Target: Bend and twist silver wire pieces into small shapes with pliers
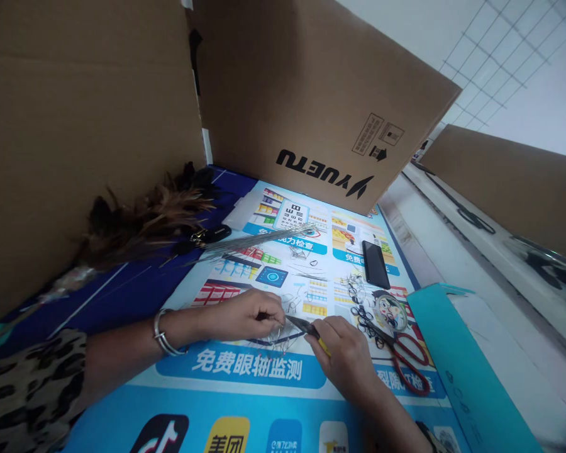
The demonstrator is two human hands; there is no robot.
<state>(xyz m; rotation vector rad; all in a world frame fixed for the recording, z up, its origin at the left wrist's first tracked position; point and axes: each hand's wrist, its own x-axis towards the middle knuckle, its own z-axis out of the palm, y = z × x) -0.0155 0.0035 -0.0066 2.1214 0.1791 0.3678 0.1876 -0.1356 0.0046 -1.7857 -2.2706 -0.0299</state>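
Observation:
My left hand [252, 314] is closed in a pinch on a thin silvery wire piece [277, 335], whose loops show below the fingertips. In my right hand [343, 352] is a pair of pliers [304, 325] with a dark pointed nose and yellow handles. The plier tips come right up to the left fingertips; whether they grip the wire is too small to tell. Beyond the hands, a bundle of long straight wires [268, 237] lies across the printed sheet [273, 402]. Small bent wire pieces [353, 288] lie to the right of the hands.
Red-handled scissors [412, 352] rest right of my right hand, near a round cartoon-printed item [390, 313]. A black phone [375, 264] lies farther back. Brown feathers [141, 220] and a black key fob [216, 233] lie left. Cardboard [311, 82] stands behind; a teal box [466, 371] sits right.

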